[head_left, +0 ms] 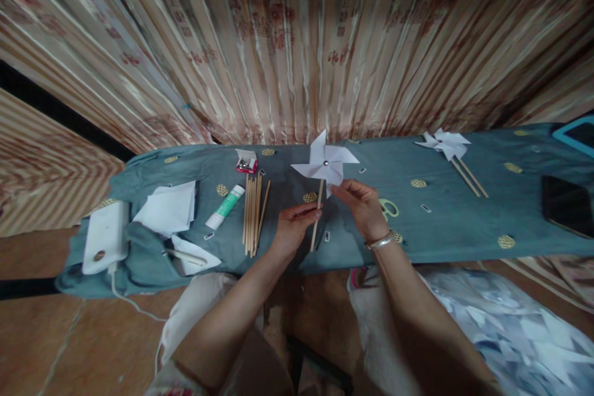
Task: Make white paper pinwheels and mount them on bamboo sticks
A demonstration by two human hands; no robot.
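A white paper pinwheel [328, 167] with a shiny pin at its centre is held upright over the table. My left hand [293, 228] pinches its wooden stick [315, 235] partway down. The fingers of my right hand [364, 205] are closed on the lowest blade of the same pinwheel; a bangle is on that wrist. Left of my hands lies a row of loose wooden sticks [252, 216]. Behind them stands a small open red box [246, 165] of metal pins. Green-handled scissors [390, 208] are partly hidden behind my right hand.
A glue stick [225, 206], paper squares [167, 208], a folded paper sheet with a pen-like tool [188, 256] and a white power bank [106, 237] lie left. Finished pinwheels [449, 143] and a black phone [567, 204] lie right. A plastic bag [515, 322] of white paper shapes is below.
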